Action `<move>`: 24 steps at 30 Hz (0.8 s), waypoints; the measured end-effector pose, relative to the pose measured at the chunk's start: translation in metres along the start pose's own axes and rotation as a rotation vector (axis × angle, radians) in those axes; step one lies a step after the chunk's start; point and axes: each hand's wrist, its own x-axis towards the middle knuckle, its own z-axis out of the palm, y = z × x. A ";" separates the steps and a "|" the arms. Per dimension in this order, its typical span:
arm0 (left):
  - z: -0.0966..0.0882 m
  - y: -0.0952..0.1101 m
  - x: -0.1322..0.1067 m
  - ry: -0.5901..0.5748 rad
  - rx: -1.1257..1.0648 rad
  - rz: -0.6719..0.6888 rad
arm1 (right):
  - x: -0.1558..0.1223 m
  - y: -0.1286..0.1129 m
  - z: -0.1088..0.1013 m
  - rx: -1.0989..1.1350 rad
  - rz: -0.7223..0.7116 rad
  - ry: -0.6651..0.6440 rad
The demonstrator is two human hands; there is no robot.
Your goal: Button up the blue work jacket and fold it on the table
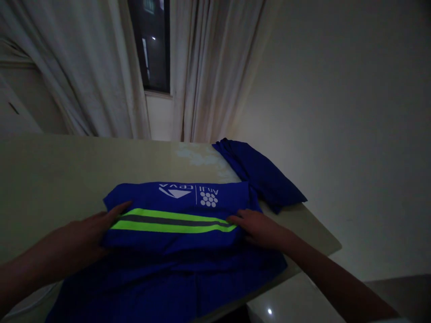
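Note:
A blue work jacket (178, 244) lies partly folded across the near part of the table. On its folded-over panel are a white printed logo, upside down from here, and a yellow-green reflective stripe with a grey middle band. My left hand (97, 229) grips the panel's left edge at the stripe, its thumb lying on top. At the stripe's right end, my right hand (257, 228) pinches the cloth between thumb and fingers. Both hands hold the panel stretched between them, and the undersides of the fingers are hidden. The lower part of the jacket spreads toward me in dark folds.
A second dark blue folded cloth (259, 172) lies at the table's right edge, close to the jacket. The pale table (67, 175) reaches back to long curtains (97, 67) with a dark window (153, 49) between them. A bare wall (343, 112) stands at the right.

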 end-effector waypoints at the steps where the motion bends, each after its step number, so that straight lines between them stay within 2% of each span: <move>1: -0.011 0.006 0.002 0.030 -0.083 0.014 | 0.004 0.005 -0.010 0.019 -0.024 0.000; 3: -0.038 0.022 0.015 0.099 -0.304 -0.005 | 0.019 0.019 -0.042 0.135 -0.080 0.051; 5: -0.067 0.040 0.038 0.179 -0.602 -0.097 | 0.048 0.039 -0.083 0.351 -0.097 0.184; 7: -0.092 0.057 0.069 0.255 -0.971 -0.186 | 0.089 0.061 -0.118 0.628 -0.020 0.414; 9: -0.107 0.071 0.101 0.309 -1.341 -0.152 | 0.131 0.082 -0.137 0.898 0.122 0.719; 11: -0.109 0.081 0.125 0.346 -1.564 -0.056 | 0.162 0.100 -0.137 1.027 0.275 0.964; 12: -0.104 0.083 0.132 0.371 -1.584 -0.031 | 0.170 0.108 -0.129 1.031 0.350 1.048; 14: -0.085 0.082 0.137 0.398 -1.413 -0.051 | 0.172 0.119 -0.105 0.930 0.446 1.130; 16: -0.054 0.073 0.132 0.288 -1.048 -0.033 | 0.160 0.122 -0.074 0.700 0.396 1.071; 19: 0.002 0.056 0.113 0.058 -0.479 0.201 | 0.142 0.101 -0.034 0.254 0.104 0.765; 22: 0.046 0.052 0.095 -0.025 -0.162 0.357 | 0.149 0.046 -0.008 -0.065 -0.179 0.490; 24: 0.062 0.058 0.088 -0.038 -0.093 0.412 | 0.170 0.002 0.001 -0.149 -0.364 0.365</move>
